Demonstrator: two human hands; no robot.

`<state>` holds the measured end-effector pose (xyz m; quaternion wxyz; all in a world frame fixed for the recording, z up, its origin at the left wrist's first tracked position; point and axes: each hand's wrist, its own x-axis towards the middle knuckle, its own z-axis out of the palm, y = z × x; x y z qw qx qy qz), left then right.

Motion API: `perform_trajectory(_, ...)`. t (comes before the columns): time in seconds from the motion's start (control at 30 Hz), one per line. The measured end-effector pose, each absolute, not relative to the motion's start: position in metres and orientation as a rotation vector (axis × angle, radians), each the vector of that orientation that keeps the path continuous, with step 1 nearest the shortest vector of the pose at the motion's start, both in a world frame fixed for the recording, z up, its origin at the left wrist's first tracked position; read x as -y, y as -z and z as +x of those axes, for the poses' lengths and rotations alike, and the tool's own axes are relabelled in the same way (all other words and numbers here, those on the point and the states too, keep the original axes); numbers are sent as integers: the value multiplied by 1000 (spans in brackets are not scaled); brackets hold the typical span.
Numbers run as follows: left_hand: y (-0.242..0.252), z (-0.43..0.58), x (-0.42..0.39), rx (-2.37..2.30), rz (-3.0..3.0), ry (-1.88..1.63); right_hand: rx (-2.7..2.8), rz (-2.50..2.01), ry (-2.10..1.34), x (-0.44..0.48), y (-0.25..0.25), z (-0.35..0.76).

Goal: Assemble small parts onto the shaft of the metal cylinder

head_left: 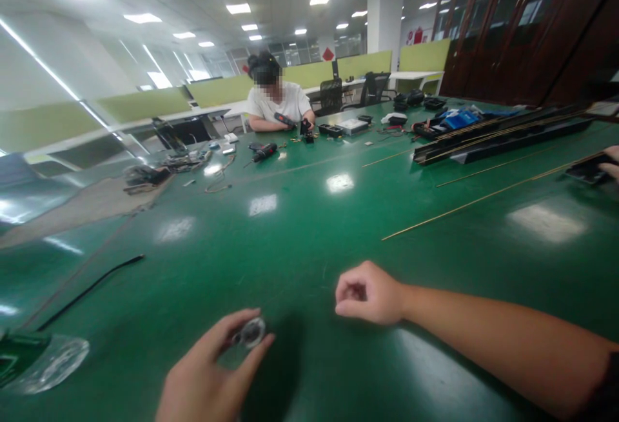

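Low in the view, my left hand (217, 361) pinches a small round grey part (252, 331) between thumb and fingertips. It looks like a ring with a darker middle and a little lug on its left side; its exact kind is too blurred to tell. To the right, above the green tabletop (309, 248), my right hand (371, 293) is curled into a loose fist with the thumb against the fingers. Whatever it might hold is hidden inside the curl. The two hands are apart.
At the left lie a black cable (91, 290) and a clear plastic bag (55, 364). Long thin brass-coloured rods (464, 204) and black channels (503, 138) lie at the right. Across the table a person (280, 102) sits near a power drill (264, 152). Another person's hand (612, 162) shows at the right edge.
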<state>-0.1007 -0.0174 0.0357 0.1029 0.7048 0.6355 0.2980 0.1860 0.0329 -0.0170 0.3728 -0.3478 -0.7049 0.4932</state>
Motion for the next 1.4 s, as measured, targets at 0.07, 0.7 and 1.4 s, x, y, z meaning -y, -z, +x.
perform_trajectory(0.07,-34,-74,-12,-1719,2086,-786,1734,-972,-1239,-33,18,184)
perform_trajectory(0.7,6,-37,-55,-1283,2141,-967,1683,-1094,-1260,-36,18,179)
perform_trajectory(1.4,7,-35,-48,-1127,2186,-923,1583,-1060,-1271,-35,23,177)
